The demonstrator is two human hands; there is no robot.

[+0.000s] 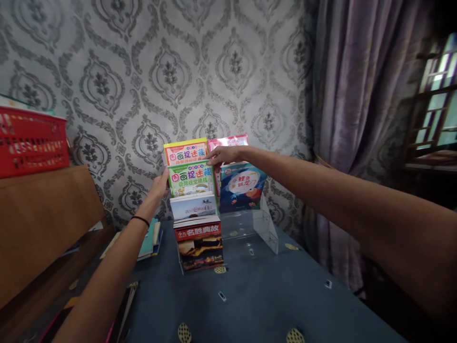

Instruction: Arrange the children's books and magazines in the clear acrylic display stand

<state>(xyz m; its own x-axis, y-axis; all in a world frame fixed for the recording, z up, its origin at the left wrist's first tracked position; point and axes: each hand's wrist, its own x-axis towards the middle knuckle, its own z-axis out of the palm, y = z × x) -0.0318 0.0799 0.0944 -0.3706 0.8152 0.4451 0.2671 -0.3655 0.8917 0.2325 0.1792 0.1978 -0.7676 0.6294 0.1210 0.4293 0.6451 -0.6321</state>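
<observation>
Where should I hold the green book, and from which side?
I'd probably take the green book by its upper side edges, from left and right: it stands up, and the pale blue book in front covers most of its lower part.

- The head view looks forward and slightly down across the table (260, 300), facing the patterned wall (200, 66).
- It is near, with the green book (191, 177) just left of mid-frame.
</observation>
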